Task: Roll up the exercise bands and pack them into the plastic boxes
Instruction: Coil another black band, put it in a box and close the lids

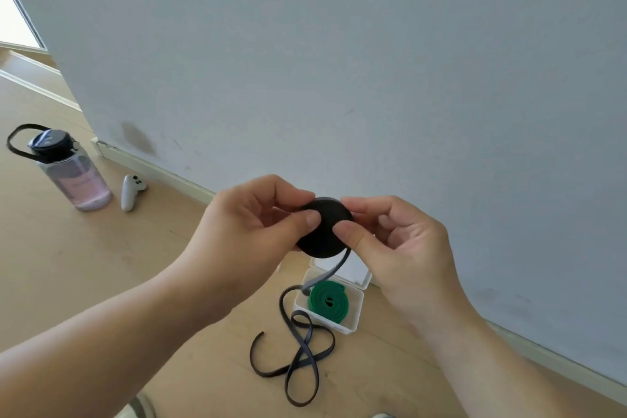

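A black exercise band [324,231] is partly wound into a flat round coil held in the air. My left hand [258,224] pinches the coil from the left, thumb on its face. My right hand [400,244] pinches it from the right. The band's loose tail [298,349] hangs down and lies in loops on the wooden floor. Below the coil stands an open white plastic box [353,316] by the wall. A rolled green band [327,300] lies inside it. The box's lid [356,273] stands up behind.
A grey wall [339,61] with a white baseboard runs diagonally behind the box. On the floor at left stand a clear water bottle [73,176] with a black lid and strap, and a white controller [130,192].
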A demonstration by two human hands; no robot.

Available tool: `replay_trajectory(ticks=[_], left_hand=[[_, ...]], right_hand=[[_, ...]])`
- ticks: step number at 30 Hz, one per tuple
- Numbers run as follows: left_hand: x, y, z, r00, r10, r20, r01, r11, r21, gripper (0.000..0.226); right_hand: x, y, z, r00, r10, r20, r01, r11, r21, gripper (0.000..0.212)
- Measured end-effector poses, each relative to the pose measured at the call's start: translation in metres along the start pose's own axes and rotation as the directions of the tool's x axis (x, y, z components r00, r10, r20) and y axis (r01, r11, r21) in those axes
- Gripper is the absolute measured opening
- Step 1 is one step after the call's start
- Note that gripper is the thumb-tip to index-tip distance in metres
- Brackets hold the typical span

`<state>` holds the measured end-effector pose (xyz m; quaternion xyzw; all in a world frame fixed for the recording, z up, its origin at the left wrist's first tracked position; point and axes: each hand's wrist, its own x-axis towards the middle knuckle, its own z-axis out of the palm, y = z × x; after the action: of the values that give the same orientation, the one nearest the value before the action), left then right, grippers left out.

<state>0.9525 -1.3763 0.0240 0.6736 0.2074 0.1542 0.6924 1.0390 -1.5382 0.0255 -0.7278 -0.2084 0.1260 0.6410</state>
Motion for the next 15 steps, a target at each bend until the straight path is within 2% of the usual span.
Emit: replay_trajectory(ticks=[2,3,6,8,12,15], left_hand=[[0.000,0.002,0.004,0.997,-0.067,0.022,0.069,0.993,-0.092,0.008],[0.001,0.001,0.006,0.997,-0.071,0.038,0.073,0.997,-0.036,0.007],[0.005,-0.001,0.012,0.998,-0.011,0.062,-0.006,0.962,0.275,0.010],[0.010,0.000,0.013,0.999,-0.006,0.050,-0.011,0.941,0.339,0.014],[0.018,0.004,0.012,0.989,-0.087,0.117,0.075,0.992,0.102,0.023],[0.019,0.004,0.017,0.995,-0.075,0.068,0.076,0.997,-0.018,0.016]], right_hand=[[0.002,0.002,0.000,1.000,0.021,-0.009,-0.020,1.000,0.018,0.023],[0.003,0.003,-0.001,1.000,0.025,-0.017,-0.025,1.000,0.003,0.024],[0.009,0.007,-0.005,0.999,0.031,0.027,-0.028,0.994,-0.106,0.031],[0.014,0.006,-0.009,0.994,0.059,0.088,-0.045,0.988,-0.151,0.031],[0.024,0.004,-0.022,0.989,0.125,0.080,-0.121,0.991,-0.049,0.022],[0.027,0.004,-0.025,0.990,0.139,0.039,-0.141,0.987,0.074,0.016]])
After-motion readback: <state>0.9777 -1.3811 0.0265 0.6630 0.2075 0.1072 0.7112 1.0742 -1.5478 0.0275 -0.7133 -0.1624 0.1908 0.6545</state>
